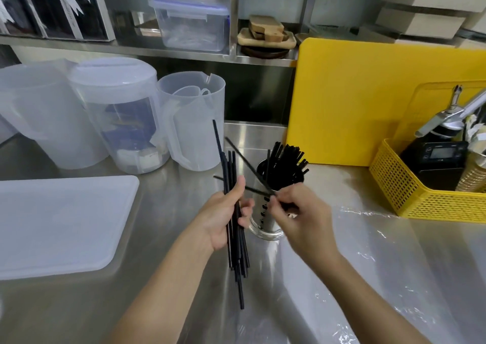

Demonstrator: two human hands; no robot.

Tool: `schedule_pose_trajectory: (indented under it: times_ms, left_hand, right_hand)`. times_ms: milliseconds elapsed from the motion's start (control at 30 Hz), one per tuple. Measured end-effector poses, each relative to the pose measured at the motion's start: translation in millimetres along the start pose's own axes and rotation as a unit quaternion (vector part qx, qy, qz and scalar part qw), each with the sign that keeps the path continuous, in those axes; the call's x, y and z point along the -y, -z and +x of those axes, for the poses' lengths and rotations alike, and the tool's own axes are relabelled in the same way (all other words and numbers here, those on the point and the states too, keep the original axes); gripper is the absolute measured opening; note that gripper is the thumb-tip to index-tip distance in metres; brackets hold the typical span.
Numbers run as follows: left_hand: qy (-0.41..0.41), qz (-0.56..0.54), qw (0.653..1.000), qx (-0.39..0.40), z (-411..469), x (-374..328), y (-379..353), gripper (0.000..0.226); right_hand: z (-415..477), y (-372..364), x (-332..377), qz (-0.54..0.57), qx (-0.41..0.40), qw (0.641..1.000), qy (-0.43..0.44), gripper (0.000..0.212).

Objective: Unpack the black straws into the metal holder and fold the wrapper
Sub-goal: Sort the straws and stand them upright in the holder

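- Left hand (223,220): fingers wrapped round a bundle of black straws (238,259), held near-upright above the counter (157,291).
- Right hand (299,220): fingertips pinching two crossed straws (247,163) just in front of the metal holder (263,228).
- Holder stands between the hands, behind them, with straws (286,162) already in it.
- Clear wrapper (373,259) lies flat on the counter, right of the holder.
- Yellow basket (394,185) sits far right.

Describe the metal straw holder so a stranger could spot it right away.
Find the big yellow board standing at the back of the steel counter. Before its lower left corner stands the metal holder, a shiny perforated cylinder, the only container holding black straws.
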State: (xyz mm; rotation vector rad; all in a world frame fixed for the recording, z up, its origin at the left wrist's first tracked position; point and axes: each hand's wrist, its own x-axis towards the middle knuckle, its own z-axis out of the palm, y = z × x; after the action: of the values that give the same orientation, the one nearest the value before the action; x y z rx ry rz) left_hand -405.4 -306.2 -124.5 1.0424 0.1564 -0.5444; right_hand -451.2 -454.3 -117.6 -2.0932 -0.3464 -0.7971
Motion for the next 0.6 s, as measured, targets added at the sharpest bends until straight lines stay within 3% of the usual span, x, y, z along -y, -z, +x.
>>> schedule_pose_trajectory:
  times_ms: [100,300,400,467,600]
  left_hand:
    - [-0.018,-0.001,1.0,0.014,4.3,-0.6,5.6,0.034]
    - [-0.031,-0.014,0.999,-0.01,6.1,4.7,7.9,0.04]
    - [-0.036,0.028,0.999,0.009,5.1,5.3,8.7,0.04]
    - [-0.038,0.064,0.997,0.035,3.8,6.6,11.3,0.032]
    - [-0.013,0.112,0.985,0.134,-1.4,10.1,15.4,0.017]
  right_hand:
    - [-9.5,-8.4,6.4,-0.024,0.061,0.996,0.053,0.018]
    - [-21.0,-14.0,9.8,-0.035,0.151,0.986,0.056,0.025]
    - [-23.2,-13.9,9.5,-0.019,0.229,0.973,0.027,0.028]
    - [-18.9,-8.4,7.3,0.04,0.263,0.963,-0.042,0.025]
    - [12.5,6.8,-3.8,0.178,0.065,0.959,-0.212,0.019]
